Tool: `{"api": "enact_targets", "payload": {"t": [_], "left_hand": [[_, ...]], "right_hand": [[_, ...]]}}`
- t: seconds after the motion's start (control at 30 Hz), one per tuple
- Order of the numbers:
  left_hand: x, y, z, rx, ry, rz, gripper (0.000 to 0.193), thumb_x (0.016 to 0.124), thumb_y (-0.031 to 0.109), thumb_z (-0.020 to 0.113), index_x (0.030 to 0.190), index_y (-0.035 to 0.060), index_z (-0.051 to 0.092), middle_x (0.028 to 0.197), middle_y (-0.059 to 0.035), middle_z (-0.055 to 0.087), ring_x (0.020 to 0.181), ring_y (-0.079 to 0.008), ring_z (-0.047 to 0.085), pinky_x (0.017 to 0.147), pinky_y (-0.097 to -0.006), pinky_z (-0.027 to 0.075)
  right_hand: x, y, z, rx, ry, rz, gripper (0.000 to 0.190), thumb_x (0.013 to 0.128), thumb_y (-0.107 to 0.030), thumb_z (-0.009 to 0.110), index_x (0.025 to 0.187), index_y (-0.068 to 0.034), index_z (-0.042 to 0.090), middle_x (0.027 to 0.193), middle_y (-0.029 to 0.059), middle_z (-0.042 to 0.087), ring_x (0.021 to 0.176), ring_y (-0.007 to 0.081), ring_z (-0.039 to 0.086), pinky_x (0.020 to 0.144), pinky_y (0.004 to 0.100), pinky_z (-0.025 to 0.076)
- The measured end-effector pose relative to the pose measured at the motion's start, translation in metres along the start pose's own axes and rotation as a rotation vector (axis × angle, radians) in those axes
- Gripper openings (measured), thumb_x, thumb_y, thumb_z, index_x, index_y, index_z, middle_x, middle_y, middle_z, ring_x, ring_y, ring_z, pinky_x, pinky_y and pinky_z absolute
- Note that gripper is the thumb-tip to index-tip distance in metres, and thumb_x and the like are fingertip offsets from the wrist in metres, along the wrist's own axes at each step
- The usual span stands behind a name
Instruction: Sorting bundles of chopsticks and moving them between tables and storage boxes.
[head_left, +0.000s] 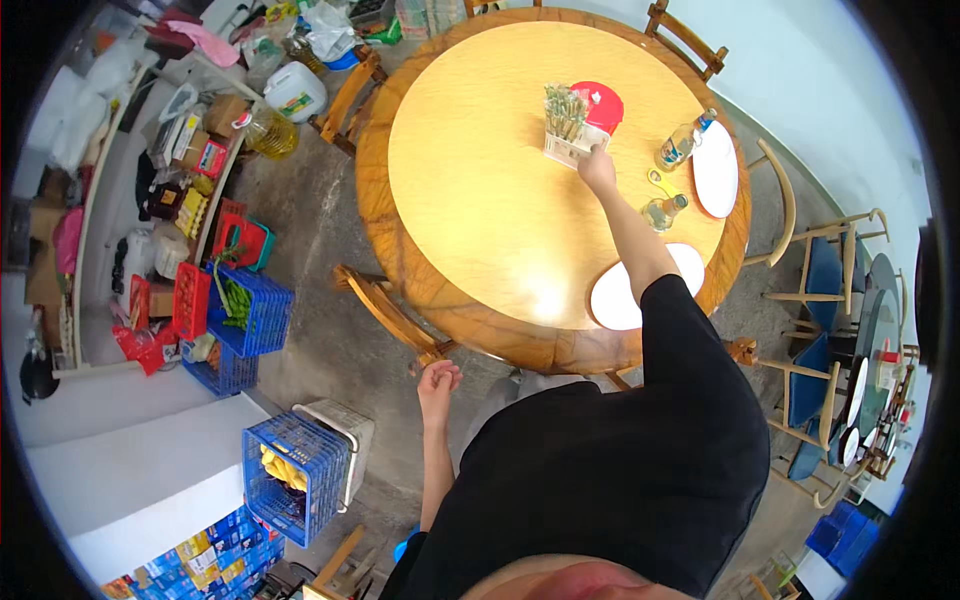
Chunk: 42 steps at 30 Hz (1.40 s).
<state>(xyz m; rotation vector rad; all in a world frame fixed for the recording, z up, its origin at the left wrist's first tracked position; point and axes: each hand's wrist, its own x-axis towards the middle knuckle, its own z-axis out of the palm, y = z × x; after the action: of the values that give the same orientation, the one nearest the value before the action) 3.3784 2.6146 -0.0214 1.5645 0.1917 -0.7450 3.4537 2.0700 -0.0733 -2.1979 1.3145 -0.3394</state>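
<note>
My right hand (598, 171) reaches over the round wooden table (480, 187) and grips the near edge of a white plastic holder (562, 149). Wrapped utensils (566, 111) stand upright in this holder. Behind it, touching or very close, is a round red container (600, 105). To the right stand a glass bottle (673, 152) and a shorter glass bottle (661, 213), with a yellow bottle opener (661, 180) between them. White oval plates (716, 171) lie at the table's right and near edges. My left hand (439, 379) hangs beside the table with fingers curled, holding nothing visible.
A wooden chair (390, 315) stands near my left hand; others surround the table. On the left are loaded shelves (217, 180), a blue crate of green vegetables (262, 304) and another blue crate (296, 476). More chairs (810, 375) and a dark table (877, 352) stand at right.
</note>
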Motion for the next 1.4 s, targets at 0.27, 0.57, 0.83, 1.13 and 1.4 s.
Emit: {"api": "enact_targets", "payload": {"t": [0.27, 0.57, 0.83, 1.13, 1.4], "left_hand": [[0.061, 0.048, 0.046, 0.138, -0.159, 0.011, 0.019, 0.092, 0.001, 0.048, 0.108, 0.0008, 0.058, 0.096, -0.0068, 0.062, 0.088, -0.0133, 0.061, 0.077, -0.0247, 0.051], [0.1, 0.076, 0.083, 0.233, -0.38, 0.155, 0.022, 0.09, 0.0, 0.05, 0.111, -0.0005, 0.056, 0.098, -0.0078, 0.062, 0.092, -0.0134, 0.059, 0.081, -0.0265, 0.049], [0.115, 0.073, 0.096, 0.431, -0.43, 0.229, 0.064, 0.08, 0.004, 0.067, 0.135, 0.0023, 0.034, 0.124, -0.0141, 0.047, 0.111, -0.0214, 0.052, 0.091, -0.0329, 0.046], [0.096, 0.069, 0.077, 0.731, -0.58, 0.629, 0.105, 0.062, 0.02, 0.085, 0.144, 0.0019, 0.021, 0.131, -0.0213, 0.039, 0.127, -0.0387, 0.036, 0.108, -0.0435, 0.029], [0.118, 0.023, 0.079, 0.465, -0.828, 0.539, 0.088, 0.069, 0.014, 0.082, 0.136, 0.0098, 0.025, 0.129, -0.0119, 0.043, 0.121, -0.0217, 0.044, 0.106, -0.0374, 0.037]], "right_hand": [[0.011, 0.036, 0.018, 0.098, 0.09, -0.042, 0.025, 0.081, -0.017, 0.054, 0.09, 0.004, 0.064, 0.087, 0.03, 0.063, 0.086, 0.0435, 0.062, 0.079, 0.0475, 0.05], [-0.093, 0.024, 0.02, 0.145, 0.059, -0.138, 0.02, 0.085, -0.017, 0.059, 0.079, 0.002, 0.063, 0.073, 0.0263, 0.06, 0.068, 0.0405, 0.061, 0.062, 0.0447, 0.047], [-0.251, 0.003, -0.002, 0.309, -0.166, -0.132, 0.014, 0.084, -0.011, 0.06, 0.083, 0.004, 0.063, 0.074, 0.0276, 0.059, 0.069, 0.043, 0.059, 0.064, 0.0442, 0.047], [-0.368, 0.014, -0.015, 0.269, -0.341, -0.174, 0.011, 0.082, -0.007, 0.063, 0.087, 0.002, 0.066, 0.079, 0.0243, 0.063, 0.076, 0.0391, 0.062, 0.069, 0.0424, 0.049], [-0.377, 0.027, -0.001, 0.162, -0.281, -0.173, 0.018, 0.082, -0.006, 0.062, 0.099, -0.001, 0.065, 0.08, 0.0225, 0.064, 0.077, 0.038, 0.062, 0.071, 0.0413, 0.05]]}}
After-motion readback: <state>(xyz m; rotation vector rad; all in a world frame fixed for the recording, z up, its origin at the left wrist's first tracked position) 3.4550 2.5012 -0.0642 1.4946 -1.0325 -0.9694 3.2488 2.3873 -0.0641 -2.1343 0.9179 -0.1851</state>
